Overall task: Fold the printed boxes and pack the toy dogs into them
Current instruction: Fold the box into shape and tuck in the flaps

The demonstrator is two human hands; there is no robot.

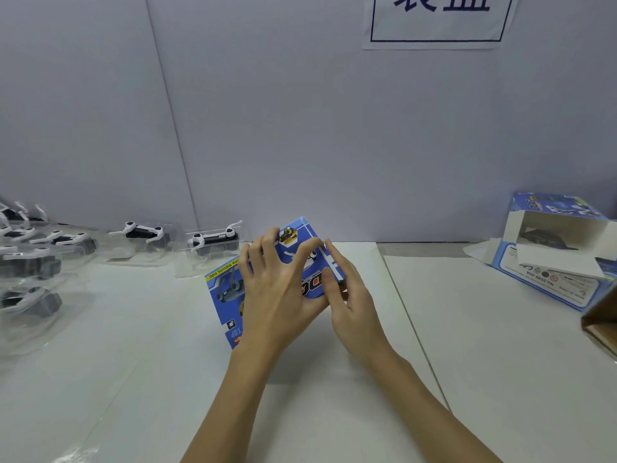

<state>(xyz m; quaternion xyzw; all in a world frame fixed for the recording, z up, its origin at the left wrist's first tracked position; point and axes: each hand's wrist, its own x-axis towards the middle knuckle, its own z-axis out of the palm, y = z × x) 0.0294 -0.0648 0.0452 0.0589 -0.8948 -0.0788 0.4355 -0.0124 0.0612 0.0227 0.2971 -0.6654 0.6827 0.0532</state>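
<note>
While my left hand [277,289] curls its grip over the blue printed cardboard box [267,279] at the middle of the white bench [467,345], my right hand [347,295] presses straight fingers on its right edge. Black-and-white toy dogs in clear plastic trays [213,243] line the left. An open-ended blue box [554,245] lies far right, a brown carton corner [601,325] beside it.

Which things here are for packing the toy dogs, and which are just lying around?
For the job: blue box held by left hand and right hand; toy dogs in clear trays; open box at the right.

Lying about: wall sign; brown carton.
</note>
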